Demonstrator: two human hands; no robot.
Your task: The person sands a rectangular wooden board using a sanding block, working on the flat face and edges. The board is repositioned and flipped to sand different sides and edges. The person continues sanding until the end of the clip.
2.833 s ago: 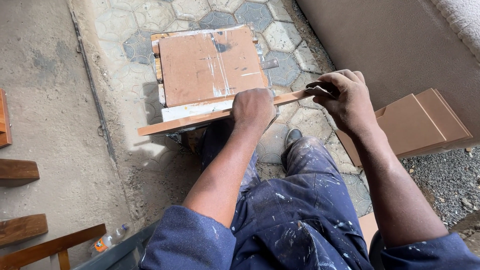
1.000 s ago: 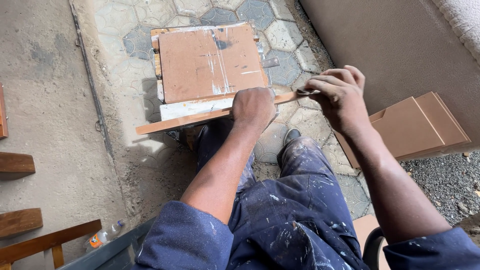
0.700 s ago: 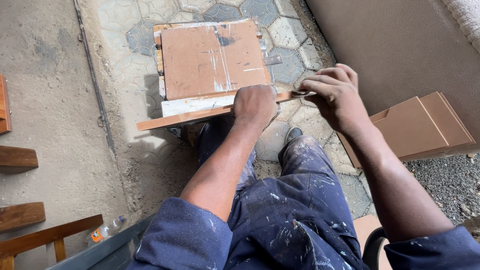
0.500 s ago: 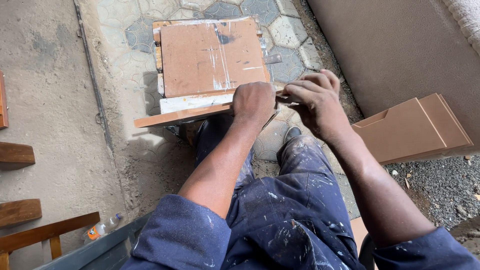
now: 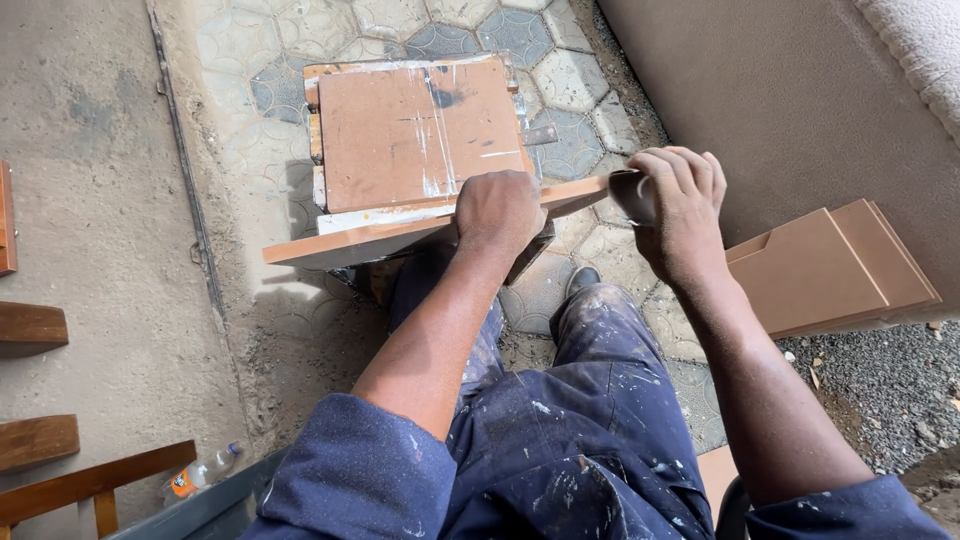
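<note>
A long thin brown board strip (image 5: pixel 340 240) lies edge-up across the front of a low box stand (image 5: pixel 410 130) topped with a scratched brown panel. My left hand (image 5: pixel 500 210) presses down on the strip near its middle, fingers curled over it. My right hand (image 5: pixel 680 215) is at the strip's right end, closed around a small grey piece of sandpaper (image 5: pixel 632 195) that rests against the strip's edge. My legs in paint-spattered blue trousers are below the stand.
A stack of brown boards (image 5: pixel 830 270) leans by the plastered wall (image 5: pixel 800 100) on the right, above gravel. Wooden pieces (image 5: pixel 30 325) lie at the left edge, and a plastic bottle (image 5: pixel 200 472) lies at the lower left. The ground is hexagonal paving.
My right hand slid in along the strip toward my left hand, then back out to the strip's right end. My left hand stayed pressed on the strip.
</note>
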